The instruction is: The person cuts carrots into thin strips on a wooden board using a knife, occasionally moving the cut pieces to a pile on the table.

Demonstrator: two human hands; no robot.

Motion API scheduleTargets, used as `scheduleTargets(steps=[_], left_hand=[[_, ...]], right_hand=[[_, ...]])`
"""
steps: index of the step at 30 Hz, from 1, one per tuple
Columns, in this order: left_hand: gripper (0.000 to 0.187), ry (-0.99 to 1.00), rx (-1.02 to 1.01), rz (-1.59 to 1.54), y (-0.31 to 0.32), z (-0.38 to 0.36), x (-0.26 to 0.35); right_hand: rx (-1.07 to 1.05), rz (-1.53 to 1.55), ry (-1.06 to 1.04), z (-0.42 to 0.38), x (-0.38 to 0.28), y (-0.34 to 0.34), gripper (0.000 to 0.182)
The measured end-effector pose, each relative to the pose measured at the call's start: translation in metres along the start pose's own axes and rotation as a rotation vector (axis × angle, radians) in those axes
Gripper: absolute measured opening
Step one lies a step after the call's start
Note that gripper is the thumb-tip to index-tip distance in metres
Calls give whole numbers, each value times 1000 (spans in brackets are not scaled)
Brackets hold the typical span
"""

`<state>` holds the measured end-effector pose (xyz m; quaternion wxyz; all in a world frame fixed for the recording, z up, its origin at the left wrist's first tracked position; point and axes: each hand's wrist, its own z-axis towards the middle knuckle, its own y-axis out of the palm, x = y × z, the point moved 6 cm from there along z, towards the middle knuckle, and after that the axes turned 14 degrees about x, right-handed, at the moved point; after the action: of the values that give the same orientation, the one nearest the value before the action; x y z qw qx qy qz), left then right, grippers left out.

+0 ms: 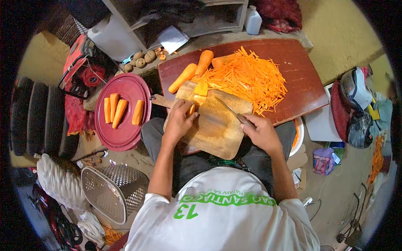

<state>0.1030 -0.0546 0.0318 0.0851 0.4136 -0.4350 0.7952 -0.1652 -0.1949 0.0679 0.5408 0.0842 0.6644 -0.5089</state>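
A wooden cutting board (217, 131) rests on my lap and against a dark red table (301, 79). My left hand (179, 119) presses a carrot piece (192, 109) flat on the board's left side. My right hand (259, 130) grips a knife (229, 109), its blade pointing up-left toward carrot slabs (201, 88) at the board's top edge. A big heap of julienned carrot strips (247, 77) lies on the table behind the board. Beside the heap sit whole peeled carrots (184, 77).
A round red lid (125, 134) at left carries several carrot slabs (119, 111). A metal mesh basket (112, 190) lies on the floor at lower left. Small round tubers (140, 60) sit near a white container (111, 37). Bags and clutter (356, 108) crowd the right.
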Motion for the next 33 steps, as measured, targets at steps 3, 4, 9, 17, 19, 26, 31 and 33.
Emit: scheduleTargets(steps=[3,4,9,17,19,26,31,33], left_hand=[[43,96,67,67,4,13,13],[44,144,107,72,7,20,17],[49,429,120,105,31,64,17],[29,309,-157,130,42,89,3],[26,323,-122,123,39,84,-1],[24,388,116,229,38,55,20],[29,385,179,387,59,62,23],[30,349,167,404,64,66,21]], right_hand=[[25,-38,-25,-4,2,5,35],[18,-72,-34,-5,1,7,35],[66,-48,-23,-5,-6,6,31],[92,-57,-19,-4,0,2,28],[81,-42,-2,-4,-1,1,27],[131,-30,-70,-7,-6,2,26],[116,-8,-47,-8,-5,3,26],[108,0,-45,-9,-2,4,25]])
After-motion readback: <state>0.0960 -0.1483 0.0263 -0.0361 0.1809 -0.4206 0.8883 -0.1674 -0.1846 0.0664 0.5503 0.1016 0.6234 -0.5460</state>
